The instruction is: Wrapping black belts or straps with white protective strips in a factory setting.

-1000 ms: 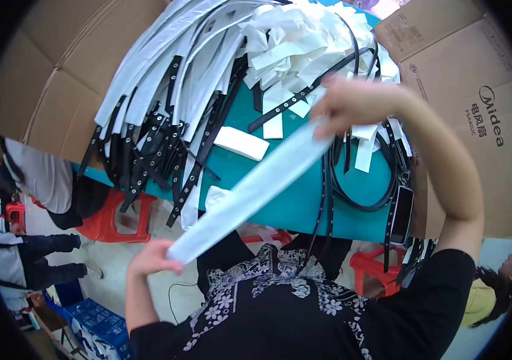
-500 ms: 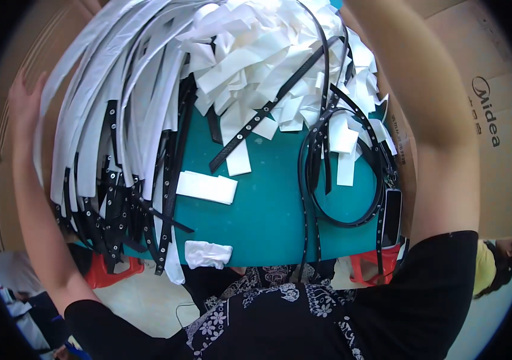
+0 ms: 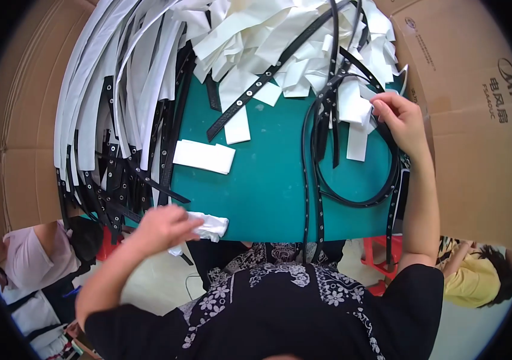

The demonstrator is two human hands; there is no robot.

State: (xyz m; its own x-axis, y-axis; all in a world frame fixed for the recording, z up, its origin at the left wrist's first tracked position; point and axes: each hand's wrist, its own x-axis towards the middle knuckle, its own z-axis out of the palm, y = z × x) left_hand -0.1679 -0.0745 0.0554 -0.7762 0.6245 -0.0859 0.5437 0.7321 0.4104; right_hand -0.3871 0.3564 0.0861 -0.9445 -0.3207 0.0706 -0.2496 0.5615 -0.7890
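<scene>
My right hand (image 3: 403, 123) is closed in a pinch at the edge of a folded white strip (image 3: 354, 110), at the right of the table. Coils of black studded strap (image 3: 358, 202) loop just below and beside it. Smeared by motion, my left hand (image 3: 169, 229) is at the near table edge, its fingertips at a crumpled white wad (image 3: 211, 227); whether they grip it I cannot tell. Above that hand hangs a thick bundle of black straps with metal eyelets (image 3: 112, 168), many partly wrapped in long white strips (image 3: 91, 114).
A heap of loose white strips (image 3: 250, 42) covers the far side of the green table (image 3: 262, 186). A folded white piece (image 3: 204, 156) lies mid-left. Cardboard stands at left (image 3: 25, 138) and right (image 3: 469, 162). People sit behind on both sides; a red stool (image 3: 376, 255) is at right.
My left hand has come down from the far left to the white wad. My right hand has drawn back from beyond the heap to the folded white strip. The whole view has shifted slightly.
</scene>
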